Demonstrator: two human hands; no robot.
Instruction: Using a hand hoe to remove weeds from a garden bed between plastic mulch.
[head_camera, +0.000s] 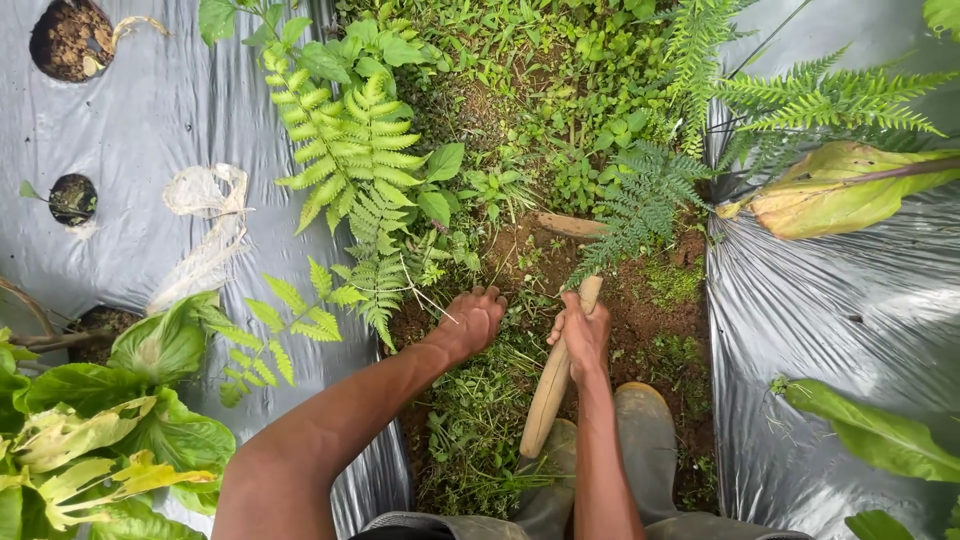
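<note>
Farm plot: plastic mulch sheet (150, 120) w/ planting holes (72, 198), weeds (540, 90).

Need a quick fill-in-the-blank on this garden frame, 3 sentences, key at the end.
1. The right hand grips a wooden ____.
2. The left hand is down in the weeds beside a green ____ frond.
3. The beds on both sides are covered with silver plastic ____.

Missing words: handle; fern; sheeting
</note>
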